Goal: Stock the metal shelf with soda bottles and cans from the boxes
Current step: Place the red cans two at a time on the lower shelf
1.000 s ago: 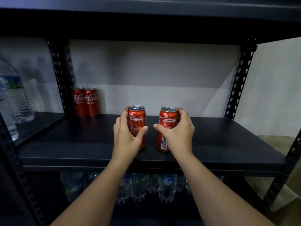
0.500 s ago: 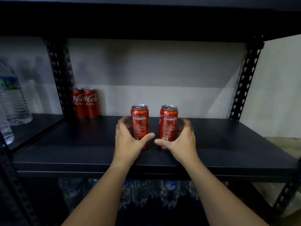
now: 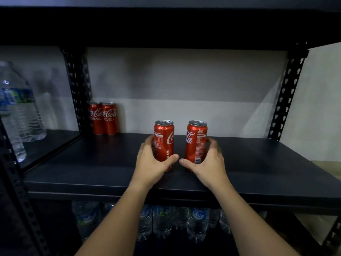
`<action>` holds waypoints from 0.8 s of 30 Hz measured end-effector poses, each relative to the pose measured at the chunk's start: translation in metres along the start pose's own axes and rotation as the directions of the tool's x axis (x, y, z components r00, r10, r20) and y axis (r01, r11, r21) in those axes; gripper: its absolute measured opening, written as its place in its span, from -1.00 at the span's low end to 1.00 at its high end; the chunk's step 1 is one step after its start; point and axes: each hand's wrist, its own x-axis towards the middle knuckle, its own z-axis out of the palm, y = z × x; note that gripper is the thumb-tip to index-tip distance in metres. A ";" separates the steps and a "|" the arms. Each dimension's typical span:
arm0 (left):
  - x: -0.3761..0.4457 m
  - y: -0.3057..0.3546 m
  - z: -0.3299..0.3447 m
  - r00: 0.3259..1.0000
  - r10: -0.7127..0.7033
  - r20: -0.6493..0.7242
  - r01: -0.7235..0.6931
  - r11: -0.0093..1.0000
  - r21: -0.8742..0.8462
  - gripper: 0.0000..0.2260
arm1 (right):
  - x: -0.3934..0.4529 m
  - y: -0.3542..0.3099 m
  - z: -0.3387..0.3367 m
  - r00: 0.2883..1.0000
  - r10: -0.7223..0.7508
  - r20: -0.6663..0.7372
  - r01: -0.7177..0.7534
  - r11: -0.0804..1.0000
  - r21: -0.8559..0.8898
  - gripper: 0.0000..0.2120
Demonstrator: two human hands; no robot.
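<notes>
Cans stand upright near the metal shelf point(image 3: 258, 163) front, left hand point(image 3: 153, 163) curled round the left Coca-Cola can point(image 3: 164, 143), right hand point(image 3: 208, 163) round the right Coca-Cola can point(image 3: 196, 143), stocked pair point(image 3: 103, 118) back-left, nearer the left hand.

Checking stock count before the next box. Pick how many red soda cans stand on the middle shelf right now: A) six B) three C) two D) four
D: two cans at the back left stand touching by the post, and on the shelf board the left hand holds one can and the right hand another.
</notes>
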 end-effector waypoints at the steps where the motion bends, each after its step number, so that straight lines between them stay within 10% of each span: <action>1: 0.000 0.001 0.000 1.000 -0.004 -0.024 0.004 1.000 -0.001 -0.19 | 0.000 0.000 0.000 1.000 0.006 0.004 -0.006 1.000 0.003 0.03; 24: -0.005 -0.001 -0.001 0.996 -0.002 -0.087 -0.001 1.000 -0.024 -0.37 | -0.002 -0.001 -0.002 0.997 -0.012 0.071 0.011 1.000 0.015 -0.04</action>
